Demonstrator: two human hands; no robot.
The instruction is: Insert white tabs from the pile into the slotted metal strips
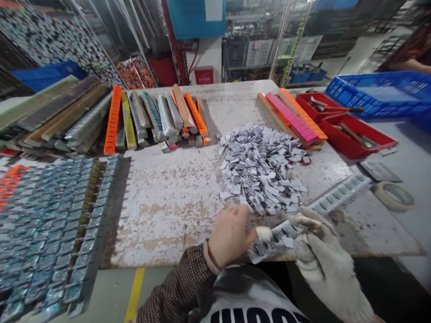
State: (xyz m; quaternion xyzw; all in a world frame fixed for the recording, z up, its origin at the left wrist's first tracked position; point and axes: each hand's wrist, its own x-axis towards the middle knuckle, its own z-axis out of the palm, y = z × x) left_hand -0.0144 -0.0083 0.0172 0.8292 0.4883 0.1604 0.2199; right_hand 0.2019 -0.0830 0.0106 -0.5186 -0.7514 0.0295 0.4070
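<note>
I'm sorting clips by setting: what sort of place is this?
Probably a factory packing bench: a worn worktable heaped with small paper tags, long strips stacked in rows, blue crates and storage racks behind.

We counted two hands at the bottom of the frame, the left hand (229, 235) bare and the right hand (319, 253) in one white glove (333, 276), with one glittery strip (276, 237) between them. Above them lay one heap of paper tags (261, 168), its pieces too many to number. At upper right we found three coloured bars (292, 119) side by side, two red trays (345, 146) and one blue crate (350, 96); a second blue crate (47, 74) sat at upper left. At right we saw one tape roll (393, 196) and one silver strip (340, 192). In the upper middle leaned roughly ten leaning bars (164, 116), too overlapped for a sure count.
</note>
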